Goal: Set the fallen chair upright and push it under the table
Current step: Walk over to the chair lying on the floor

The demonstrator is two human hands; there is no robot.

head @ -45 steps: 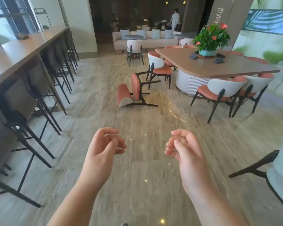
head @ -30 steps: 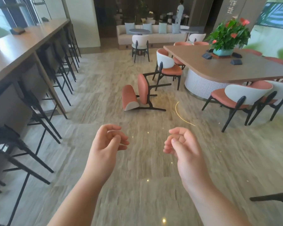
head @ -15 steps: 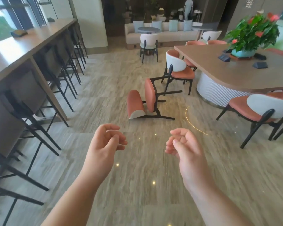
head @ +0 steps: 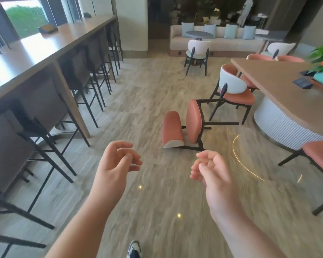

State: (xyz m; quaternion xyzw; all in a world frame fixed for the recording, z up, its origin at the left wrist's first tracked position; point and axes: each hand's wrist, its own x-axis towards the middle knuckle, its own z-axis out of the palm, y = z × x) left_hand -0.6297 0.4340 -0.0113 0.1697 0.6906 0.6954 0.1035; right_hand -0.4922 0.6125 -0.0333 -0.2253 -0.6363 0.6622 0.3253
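Pale stone floor [head: 157,86] is spreading between bar counter and table [head: 280,84]; the fallen chair [head: 186,125] is looming larger than a second ago, so the approach is closing; it is lying on its side just off the table's curved end, legs pointing at the table, backrest toward the counter; left hand [head: 117,164] and right hand [head: 211,174] are hanging loosely curled, holding nothing.

Bare floor [head: 157,192] seemingly lies open to the fallen chair [head: 183,127].

Lounge café — sofa [head: 215,40], bar counter [head: 45,47], dining chairs [head: 233,90].
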